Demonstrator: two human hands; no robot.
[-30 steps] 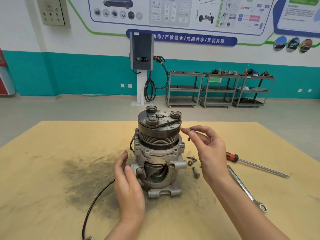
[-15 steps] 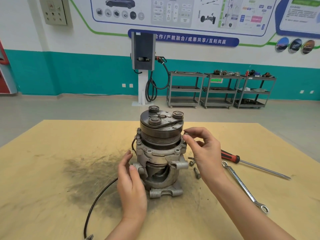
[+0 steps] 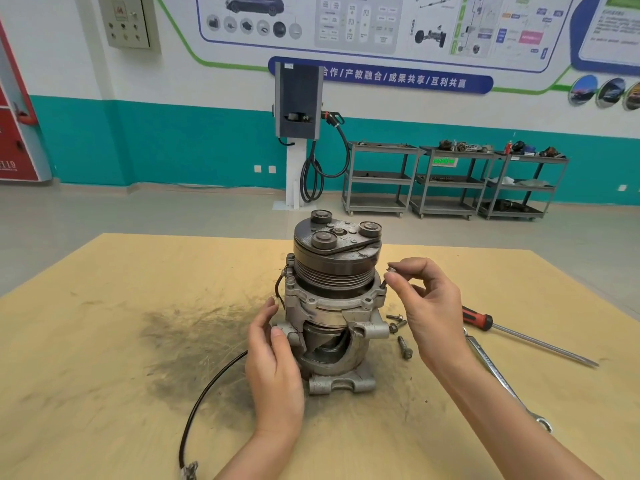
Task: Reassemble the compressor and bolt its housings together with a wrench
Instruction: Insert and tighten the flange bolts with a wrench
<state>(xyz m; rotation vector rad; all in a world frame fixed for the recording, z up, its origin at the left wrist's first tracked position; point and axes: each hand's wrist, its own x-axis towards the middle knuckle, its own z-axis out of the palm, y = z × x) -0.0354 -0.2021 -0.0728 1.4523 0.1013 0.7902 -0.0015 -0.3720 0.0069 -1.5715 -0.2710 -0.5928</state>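
Fingers (image 3: 398,276) of the right hand (image 3: 429,306) pinch a bolt (image 3: 387,277) by its head, thumb and forefinger together, holding it upright at the right-hand ear of the compressor's upper housing; whether its tip has entered the hole cannot be told. The left hand (image 3: 273,368) rests against the near left side of the compressor (image 3: 334,299), its fingers straight and close together, thumb tip touching a lower lug. The compressor stands upright in the middle of the bench (image 3: 104,341), pulley end up, on a dark grease smear. A black cable (image 3: 207,393) runs from its left side toward the near edge. Three loose bolts (image 3: 403,347) lie just right of its base. Further right lie a wrench (image 3: 502,379) and a red-handled screwdriver (image 3: 526,336), well apart from the compressor.
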